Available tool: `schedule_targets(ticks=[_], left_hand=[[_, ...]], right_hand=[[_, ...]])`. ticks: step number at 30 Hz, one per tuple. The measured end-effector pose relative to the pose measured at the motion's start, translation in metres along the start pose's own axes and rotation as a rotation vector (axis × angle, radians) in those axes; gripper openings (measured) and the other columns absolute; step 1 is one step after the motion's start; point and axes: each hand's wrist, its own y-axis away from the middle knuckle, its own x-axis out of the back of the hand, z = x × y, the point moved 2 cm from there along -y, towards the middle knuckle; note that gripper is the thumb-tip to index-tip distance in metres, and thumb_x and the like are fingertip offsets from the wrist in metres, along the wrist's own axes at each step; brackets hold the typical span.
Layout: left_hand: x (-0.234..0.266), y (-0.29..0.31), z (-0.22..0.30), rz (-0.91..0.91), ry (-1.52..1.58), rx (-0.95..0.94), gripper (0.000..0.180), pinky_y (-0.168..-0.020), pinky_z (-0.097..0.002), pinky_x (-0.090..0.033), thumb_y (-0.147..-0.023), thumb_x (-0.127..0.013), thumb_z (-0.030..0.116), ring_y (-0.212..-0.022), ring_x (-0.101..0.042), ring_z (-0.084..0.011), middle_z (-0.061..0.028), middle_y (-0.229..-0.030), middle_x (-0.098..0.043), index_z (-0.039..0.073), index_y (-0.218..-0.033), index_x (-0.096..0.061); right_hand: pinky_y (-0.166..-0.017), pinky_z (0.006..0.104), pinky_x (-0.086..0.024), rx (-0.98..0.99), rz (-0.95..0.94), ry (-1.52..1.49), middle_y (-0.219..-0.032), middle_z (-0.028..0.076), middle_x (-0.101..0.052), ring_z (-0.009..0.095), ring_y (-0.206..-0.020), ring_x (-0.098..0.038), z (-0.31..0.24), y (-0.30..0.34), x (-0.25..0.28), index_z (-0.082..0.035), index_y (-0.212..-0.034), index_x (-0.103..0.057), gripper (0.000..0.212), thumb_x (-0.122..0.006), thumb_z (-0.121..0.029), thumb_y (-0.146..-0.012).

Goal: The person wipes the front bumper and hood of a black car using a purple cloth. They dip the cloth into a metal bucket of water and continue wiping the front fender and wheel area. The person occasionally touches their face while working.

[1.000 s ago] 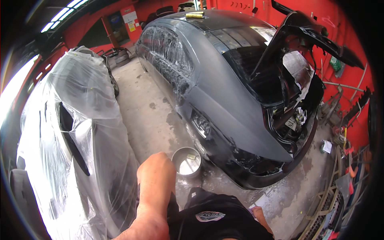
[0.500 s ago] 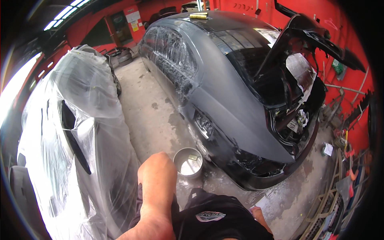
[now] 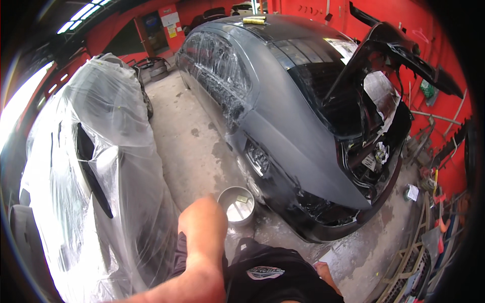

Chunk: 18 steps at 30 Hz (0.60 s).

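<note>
My left hand [image 3: 203,216] is raised in front of me, its back toward me and its fingers hidden, so its grip does not show. Just to its right stands a round grey bucket [image 3: 220,202] on the floor, with pale contents and a small yellowish-green pad [image 3: 242,199] inside. My right hand [image 3: 324,272] hangs low beside my dark shirt, mostly covered by it; whether it holds anything is unclear. Beyond the bucket is a matt dark-grey car [image 3: 288,136], its side windows under clear plastic film and its trunk lid [image 3: 394,48] raised.
A second car under translucent plastic sheeting [image 3: 116,131] lines the left side, with a concrete lane [image 3: 184,136] between the two cars. Yellow rolls [image 3: 254,20] lie on the grey car's roof. Loose car parts [image 3: 411,257] crowd the right side. Stacked tires [image 3: 157,70] stand farther back.
My left hand has shifted slightly right and down, now closer to the bucket's rim in view. My right hand looks nearly unmoved. The car and bucket show only a slight view shift.
</note>
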Motion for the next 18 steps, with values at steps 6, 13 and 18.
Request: schedule_targets(ticks=[6,13,18], left_hand=[[-0.012,0.087,-0.028,0.248,0.496,0.929,0.049,-0.097,-0.0496,-0.049,-0.11,-0.053,0.047,-0.113,-0.059,-0.0297,-0.0097,-0.121,-0.062,0.008,-0.141,-0.054],[-0.089,0.121,0.003,0.666,2.087,1.461,0.068,-0.111,-0.0509,-0.044,-0.112,-0.042,0.052,-0.127,-0.06,-0.0364,-0.0258,-0.132,-0.061,0.003,-0.156,-0.029],[-0.126,0.117,0.011,0.779,2.319,1.238,0.076,-0.119,-0.0543,-0.039,-0.113,-0.03,0.055,-0.142,-0.053,-0.0405,-0.0353,-0.151,-0.052,0.003,-0.165,-0.011]], right_hand=[[-0.075,0.0395,-0.058,0.116,0.017,0.02,-0.084,0.013,-0.078,0.026,-0.078,-0.073,0.023,0.007,-0.007,-0.001,-0.089,-0.078,0.031,-0.054,-0.019,-0.095],[-0.075,0.0396,-0.058,0.148,-0.059,0.097,-0.084,0.013,-0.078,0.026,-0.078,-0.073,-0.015,-0.026,0.008,-0.001,-0.089,-0.079,0.031,-0.053,-0.019,-0.094],[-0.075,0.0396,-0.058,0.096,-0.055,0.076,-0.084,0.013,-0.078,0.026,-0.078,-0.073,-0.023,-0.033,0.015,-0.001,-0.089,-0.079,0.031,-0.053,-0.019,-0.094]])
